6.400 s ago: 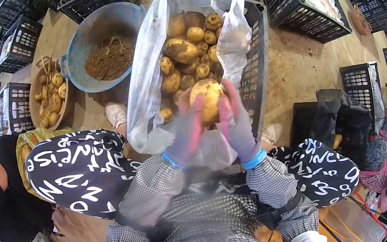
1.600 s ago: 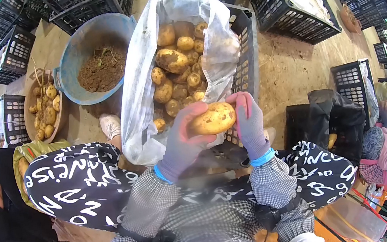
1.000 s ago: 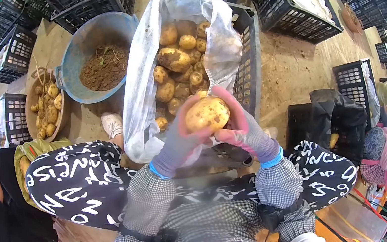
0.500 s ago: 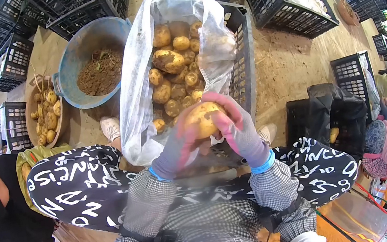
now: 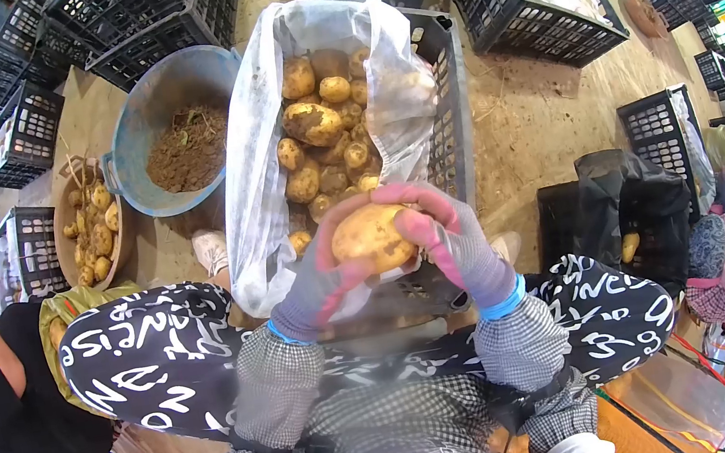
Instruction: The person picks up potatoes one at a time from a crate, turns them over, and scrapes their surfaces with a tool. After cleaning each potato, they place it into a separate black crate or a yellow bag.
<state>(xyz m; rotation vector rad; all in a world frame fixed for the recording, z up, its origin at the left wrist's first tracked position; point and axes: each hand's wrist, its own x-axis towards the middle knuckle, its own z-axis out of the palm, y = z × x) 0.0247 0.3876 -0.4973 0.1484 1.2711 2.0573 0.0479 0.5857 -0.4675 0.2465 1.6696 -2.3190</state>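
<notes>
A large yellow potato (image 5: 370, 237) with brown patches of soil is held between both hands over the near end of a crate. My left hand (image 5: 321, 275), in a grey and pink glove, curls around its left side. On the other side my right hand (image 5: 444, 231), gloved alike, presses thumb and fingers against it. Beneath and beyond lies a pile of soil-marked potatoes (image 5: 326, 138) inside a white cloth liner (image 5: 253, 149). The liner drapes over the black plastic crate (image 5: 450, 110), whose near end is partly hidden by my hands.
Left of the crate stands a blue tub (image 5: 124, 135) with soil in it, beside a brown basin (image 5: 125, 238) of small potatoes. A black bag (image 5: 598, 201) lies at right. Several black crates (image 5: 528, 14) stand around. Other people (image 5: 6, 383) sit at both sides.
The potato has come slightly lower and nearer to me, and more of its long side shows. Both hands still grip it, with the left fingers spread further around it.
</notes>
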